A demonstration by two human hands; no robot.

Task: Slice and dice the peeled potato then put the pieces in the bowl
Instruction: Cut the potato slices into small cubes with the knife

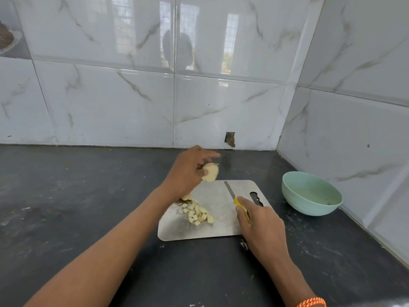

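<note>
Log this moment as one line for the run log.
left hand: holds potato piece above board | right hand: grips knife | diced pieces: on board | bowl: no pieces visible

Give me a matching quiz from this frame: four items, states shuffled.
Items:
1. potato chunk
2. diced pieces
3. knife
4. bowl

States:
A. piled on the steel cutting board
B. gripped by the right hand, blade on the board
C. held up by the left hand
D. on the counter right of the board, no pieces inside

Pairs: 1-C, 2-A, 3-B, 4-D
</note>
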